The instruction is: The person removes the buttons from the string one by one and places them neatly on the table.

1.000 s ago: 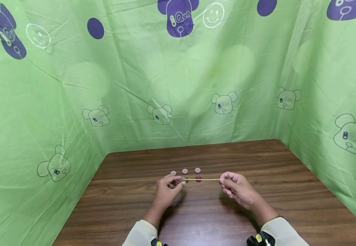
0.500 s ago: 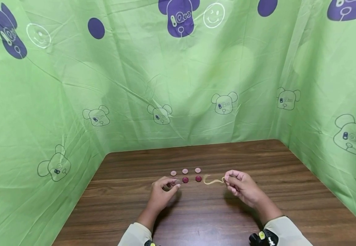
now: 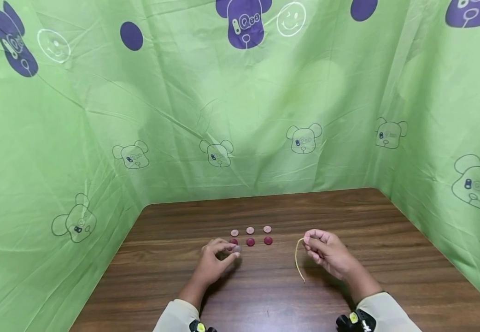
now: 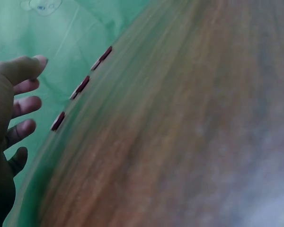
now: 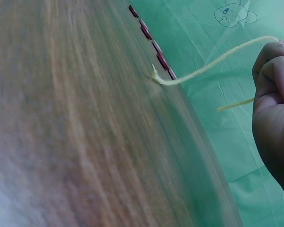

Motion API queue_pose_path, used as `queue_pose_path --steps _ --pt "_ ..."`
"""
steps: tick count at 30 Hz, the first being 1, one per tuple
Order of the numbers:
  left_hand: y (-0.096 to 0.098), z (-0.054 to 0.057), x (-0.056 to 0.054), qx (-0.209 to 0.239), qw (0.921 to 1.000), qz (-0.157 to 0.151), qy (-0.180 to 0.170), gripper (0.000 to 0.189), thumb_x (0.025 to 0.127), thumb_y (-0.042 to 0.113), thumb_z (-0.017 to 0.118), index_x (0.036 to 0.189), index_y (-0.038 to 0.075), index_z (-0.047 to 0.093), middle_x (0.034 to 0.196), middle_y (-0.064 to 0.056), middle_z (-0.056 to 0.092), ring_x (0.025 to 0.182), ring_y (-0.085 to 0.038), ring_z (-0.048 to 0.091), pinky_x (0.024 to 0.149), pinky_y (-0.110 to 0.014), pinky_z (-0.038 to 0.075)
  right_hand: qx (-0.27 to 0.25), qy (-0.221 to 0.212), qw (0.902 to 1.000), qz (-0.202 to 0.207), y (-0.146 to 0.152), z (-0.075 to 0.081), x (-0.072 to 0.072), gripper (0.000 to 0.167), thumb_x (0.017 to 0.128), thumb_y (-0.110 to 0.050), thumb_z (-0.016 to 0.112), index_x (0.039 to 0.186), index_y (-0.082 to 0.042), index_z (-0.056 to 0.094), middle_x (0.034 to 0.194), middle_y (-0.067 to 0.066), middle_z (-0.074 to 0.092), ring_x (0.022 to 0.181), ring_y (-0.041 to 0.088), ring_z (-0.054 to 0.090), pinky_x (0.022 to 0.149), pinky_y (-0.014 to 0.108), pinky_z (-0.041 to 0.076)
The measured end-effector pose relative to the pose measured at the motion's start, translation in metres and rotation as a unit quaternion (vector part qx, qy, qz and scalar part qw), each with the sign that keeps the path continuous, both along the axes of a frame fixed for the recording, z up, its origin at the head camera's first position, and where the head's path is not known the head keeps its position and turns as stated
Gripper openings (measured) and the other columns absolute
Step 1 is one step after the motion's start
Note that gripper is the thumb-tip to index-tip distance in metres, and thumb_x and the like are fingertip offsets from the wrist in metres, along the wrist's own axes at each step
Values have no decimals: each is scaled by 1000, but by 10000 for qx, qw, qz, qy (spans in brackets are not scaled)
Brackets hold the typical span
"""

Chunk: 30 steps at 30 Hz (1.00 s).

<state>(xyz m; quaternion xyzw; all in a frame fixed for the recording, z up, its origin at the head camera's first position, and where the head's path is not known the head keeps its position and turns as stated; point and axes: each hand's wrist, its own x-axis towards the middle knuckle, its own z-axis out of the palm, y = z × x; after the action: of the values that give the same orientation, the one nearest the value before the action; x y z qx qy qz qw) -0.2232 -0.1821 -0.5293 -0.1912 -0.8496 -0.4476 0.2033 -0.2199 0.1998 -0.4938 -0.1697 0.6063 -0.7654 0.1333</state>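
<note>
In the head view my left hand (image 3: 213, 265) pinches a small grey button-like disc (image 3: 237, 249) between thumb and index finger, low over the table. The left wrist view shows this hand (image 4: 9, 104) from the side with its fingers bent; the disc is hidden there. My right hand (image 3: 327, 253) pinches a yellow string (image 3: 297, 263) near one end, and the rest hangs down in a curve. In the right wrist view the string (image 5: 213, 64) runs from the curled fingers, and a short end pokes out below them.
Beyond the hands, three pink buttons (image 3: 250, 230) lie in a row on the brown wooden table (image 3: 265, 295). In front of them is a row of three dark red buttons (image 3: 250, 242), the leftmost partly behind the left fingers. Green printed cloth (image 3: 256, 101) surrounds the table.
The string was stretched taut between both hands; its left end has come free and dropped to hang from the right hand. The left hand has drawn left with the grey disc.
</note>
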Motion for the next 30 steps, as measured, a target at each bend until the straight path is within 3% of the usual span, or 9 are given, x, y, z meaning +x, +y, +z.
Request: queue_pose_path --steps 5,12,20,25,30 --pt "-5 -1 -2 -315 9993 -88 -201 17 86 19 94 101 16 87 100 8 77 101 -17 69 92 -31 53 2 -15 10000 10 1 0 0 14 111 -9 57 101 -15 65 82 -10 64 60 -2 53 48 12 40" --pt "-10 -3 -3 -477 9979 -68 -442 14 85 18 94 98 14 87 100 5 76 100 -18 71 93 -32 55 -4 -55 10000 32 1 -1 1 15 112 -9 57 101 -16 66 82 -10 65 61 -1 53 49 13 38" --pt "-14 -5 -6 -684 9969 -45 -386 15 85 15 94 98 14 87 100 3 75 99 -19 72 93 -34 57 53 -17 9999 126 1 -2 -1 15 112 -7 56 102 -14 65 84 -8 65 61 0 53 50 14 36" --pt "-15 -7 -7 -809 9966 85 -161 14 84 14 94 95 9 87 97 -1 72 93 -19 69 86 -34 57 220 -8 9996 203 1 -4 -2 13 112 -7 57 103 -14 65 86 -8 65 62 1 53 50 14 36" --pt "-15 -9 -9 -883 9953 281 -279 16 82 13 96 93 6 88 94 0 68 91 -17 64 80 -32 55 247 -42 9995 204 1 -4 -1 12 111 -8 59 103 -14 65 86 -8 65 62 0 54 50 13 37"
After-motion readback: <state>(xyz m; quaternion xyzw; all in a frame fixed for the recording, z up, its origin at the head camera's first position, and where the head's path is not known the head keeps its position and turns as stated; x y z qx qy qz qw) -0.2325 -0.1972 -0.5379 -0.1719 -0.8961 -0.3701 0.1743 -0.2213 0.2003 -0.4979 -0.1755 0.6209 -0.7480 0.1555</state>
